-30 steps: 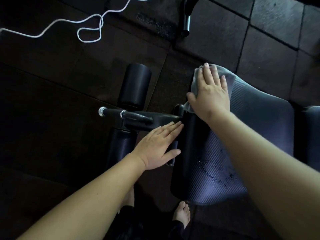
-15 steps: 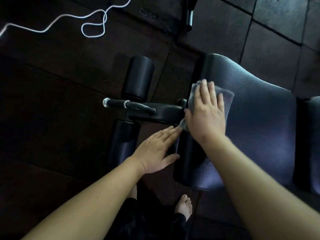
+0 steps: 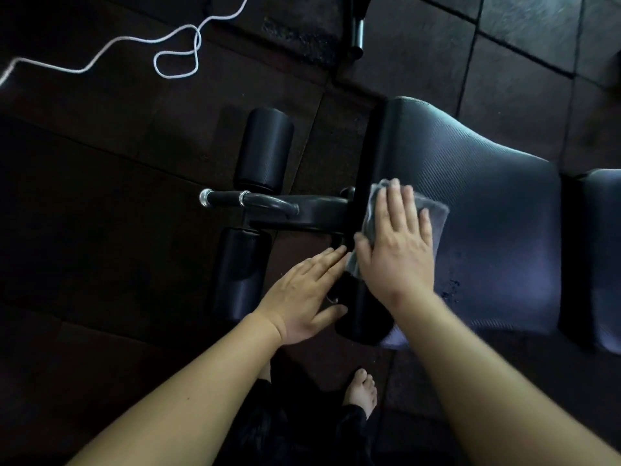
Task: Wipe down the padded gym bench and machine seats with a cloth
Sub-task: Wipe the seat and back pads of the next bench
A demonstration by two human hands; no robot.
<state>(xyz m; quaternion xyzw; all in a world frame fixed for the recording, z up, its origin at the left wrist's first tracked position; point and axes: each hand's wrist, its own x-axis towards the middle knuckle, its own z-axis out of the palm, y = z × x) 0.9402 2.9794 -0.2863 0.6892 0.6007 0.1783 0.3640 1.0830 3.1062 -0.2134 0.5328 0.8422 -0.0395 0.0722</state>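
The padded bench seat (image 3: 497, 203) is dark and ribbed, lying across the right half of the view. My right hand (image 3: 396, 243) presses a grey cloth (image 3: 433, 213) flat on the seat's left edge, fingers straight. My left hand (image 3: 309, 294) lies flat with straight fingers against the black front side of the seat, beside the bench frame (image 3: 302, 213). Wet specks (image 3: 450, 287) show on the pad just right of my right wrist.
Two black foam rollers (image 3: 263, 146) (image 3: 240, 270) sit either side of a chrome-tipped bar (image 3: 221, 198). A white cord (image 3: 174, 58) loops on the rubber floor tiles at top left. Another pad (image 3: 605, 257) adjoins at far right. My bare foot (image 3: 363, 391) stands below the bench.
My right hand has slid the cloth from the seat's far left corner toward me along the left edge. My left hand has stayed flat against the bench front.
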